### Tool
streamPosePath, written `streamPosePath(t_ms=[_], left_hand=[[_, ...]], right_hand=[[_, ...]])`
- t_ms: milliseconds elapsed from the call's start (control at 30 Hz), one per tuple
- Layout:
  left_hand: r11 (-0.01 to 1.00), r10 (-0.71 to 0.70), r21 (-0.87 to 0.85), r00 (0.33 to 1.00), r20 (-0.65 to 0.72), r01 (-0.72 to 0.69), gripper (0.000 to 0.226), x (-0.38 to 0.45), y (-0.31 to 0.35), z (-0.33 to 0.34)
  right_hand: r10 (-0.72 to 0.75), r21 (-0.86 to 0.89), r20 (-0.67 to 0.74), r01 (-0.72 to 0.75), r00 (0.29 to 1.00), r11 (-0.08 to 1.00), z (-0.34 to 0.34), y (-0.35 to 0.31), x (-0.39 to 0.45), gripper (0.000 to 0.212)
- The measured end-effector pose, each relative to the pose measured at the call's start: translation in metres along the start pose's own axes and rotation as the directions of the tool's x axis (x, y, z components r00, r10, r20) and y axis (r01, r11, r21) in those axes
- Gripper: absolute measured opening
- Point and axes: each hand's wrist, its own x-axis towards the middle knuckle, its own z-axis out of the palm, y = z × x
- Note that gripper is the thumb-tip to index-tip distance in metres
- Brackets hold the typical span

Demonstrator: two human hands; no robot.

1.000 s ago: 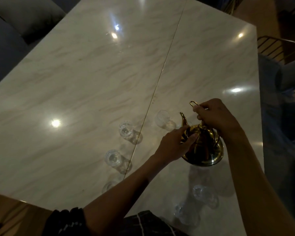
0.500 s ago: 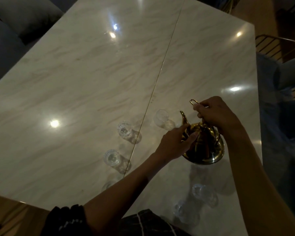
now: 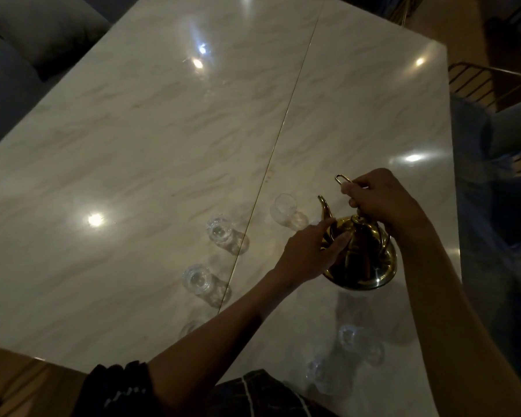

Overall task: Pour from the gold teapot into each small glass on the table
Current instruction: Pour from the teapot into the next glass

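A gold teapot (image 3: 364, 260) stands on the marble table (image 3: 163, 139), its spout pointing toward a small clear glass (image 3: 283, 210) just left of it. My right hand (image 3: 379, 200) grips the teapot's wire handle from above. Against the pot's left side rests my left hand (image 3: 307, 254), its fingers fairly straight. Two more glasses (image 3: 219, 230) (image 3: 196, 279) stand to the left, and one (image 3: 190, 328) is partly hidden by my left forearm. Near the front edge stand two further glasses (image 3: 351, 338) (image 3: 321, 374).
A thin gold seam (image 3: 286, 115) runs across the tabletop. A gold wire chair (image 3: 487, 82) stands at the right and grey cushions (image 3: 18, 49) at the far left. The table's front edge is at my waist.
Hardly anything differs; my hands and the teapot have stayed almost still, with the pot standing on the table throughout.
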Motion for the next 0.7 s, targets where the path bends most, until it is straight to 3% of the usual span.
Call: streamPosePath(t_ms=[700], left_hand=[[1.0,0.015,-0.014,1.0,-0.012,-0.015,0.053,0.0008,0.0033,-0.0006]], right_hand=[[-0.016,-0.016,0.002,0.016,1.0,1.0,-0.0061,-0.0044,-0.003,0.03]])
